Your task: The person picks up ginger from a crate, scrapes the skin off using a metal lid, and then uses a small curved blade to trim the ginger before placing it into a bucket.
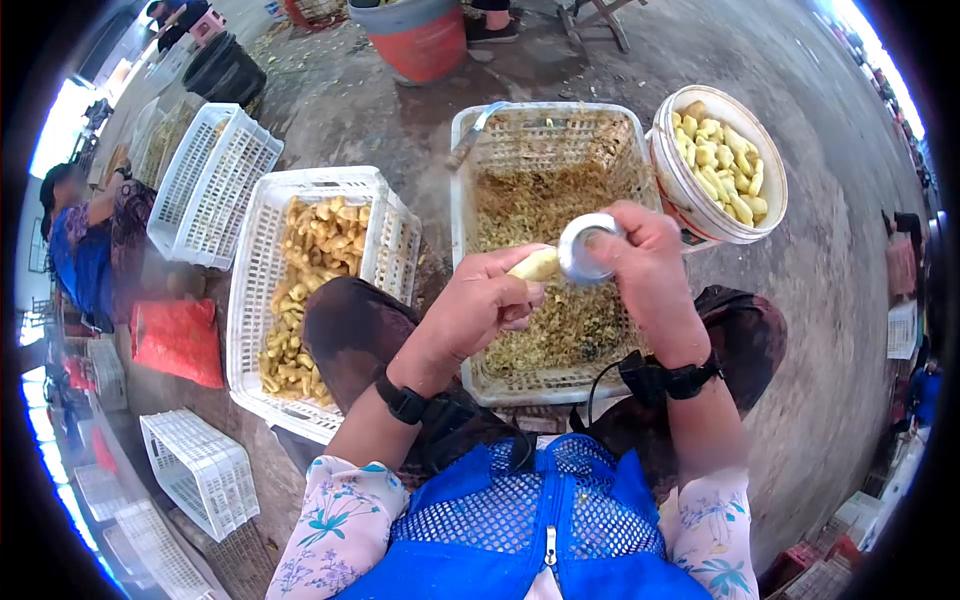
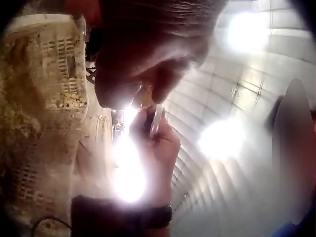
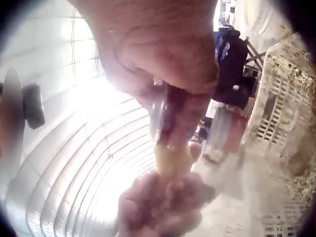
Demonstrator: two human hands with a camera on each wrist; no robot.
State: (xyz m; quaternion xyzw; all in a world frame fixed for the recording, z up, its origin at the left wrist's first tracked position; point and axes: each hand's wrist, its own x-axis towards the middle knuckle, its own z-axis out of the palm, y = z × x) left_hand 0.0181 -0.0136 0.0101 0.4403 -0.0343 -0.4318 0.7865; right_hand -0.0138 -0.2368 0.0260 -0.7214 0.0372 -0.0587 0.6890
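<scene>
My left hand (image 1: pixel 473 305) grips a piece of peeled ginger (image 1: pixel 535 265), its pale yellow end sticking out past the thumb and fingers. In my right hand (image 1: pixel 648 275) is a round, shiny metal lid-like scraper (image 1: pixel 583 250), pinched with the thumb pressed inside its rim. The scraper's edge is right at the ginger's end. In the right wrist view the pale ginger (image 3: pixel 170 160) shows between the two hands, just below the metal rim (image 3: pixel 159 116). Both hands are over a white crate (image 1: pixel 461 200) holding brown and yellowish peelings (image 1: pixel 560 325). Glare blurs the left wrist view.
A knife (image 1: pixel 472 138) lies across the crate's far left corner. To the left, a white crate (image 1: pixel 243 290) holds unpeeled ginger (image 1: pixel 325 235); at right a white bucket (image 1: pixel 775 205) holds peeled pieces. Further left are a red sack (image 1: pixel 177 342), stacked crates (image 1: pixel 215 185) and a seated person.
</scene>
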